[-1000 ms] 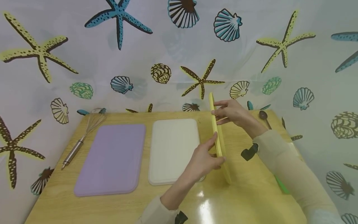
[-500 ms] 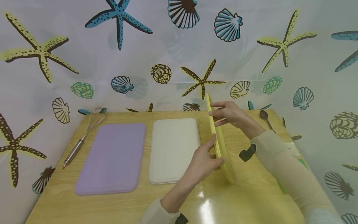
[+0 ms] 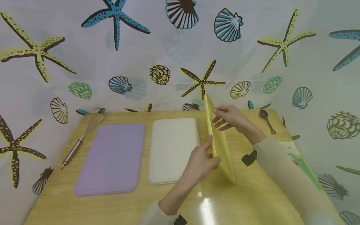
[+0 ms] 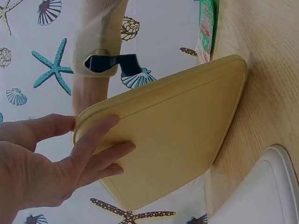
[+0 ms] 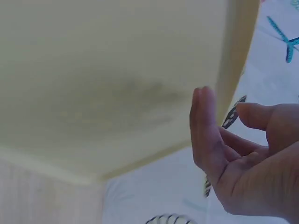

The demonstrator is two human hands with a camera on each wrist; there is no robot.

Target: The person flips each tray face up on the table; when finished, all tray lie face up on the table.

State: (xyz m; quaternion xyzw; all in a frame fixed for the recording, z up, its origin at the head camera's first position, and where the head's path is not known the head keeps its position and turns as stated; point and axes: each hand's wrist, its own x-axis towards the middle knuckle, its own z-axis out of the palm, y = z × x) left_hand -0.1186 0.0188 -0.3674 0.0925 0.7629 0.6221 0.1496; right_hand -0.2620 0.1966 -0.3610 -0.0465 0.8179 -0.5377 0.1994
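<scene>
A shallow yellow tray [image 3: 220,143] stands tilted on edge over the right half of the table, its lower edge close to the wood. My left hand [image 3: 200,161] grips its near upper edge, with the thumb on one face and fingers along the other, as the left wrist view shows around the tray [image 4: 173,126]. On the right side, my right hand [image 3: 231,118] hovers beside the inner face with its fingers loosely bent. In the right wrist view, the right hand's fingertips overlap the tray [image 5: 117,93] near its rim, and nothing sits between thumb and fingers.
A white tray [image 3: 174,150] lies just left of the yellow one, with a purple tray [image 3: 111,159] farther left. A whisk [image 3: 81,140] rests at the left edge. At the right are a dark spoon [image 3: 267,120] and a green-and-white packet [image 3: 298,159], partly behind the right sleeve.
The yellow tray's top has tipped leftward, showing more of its inner face. My right hand has let go of its edge. The left hand has shifted slightly left with the tray.
</scene>
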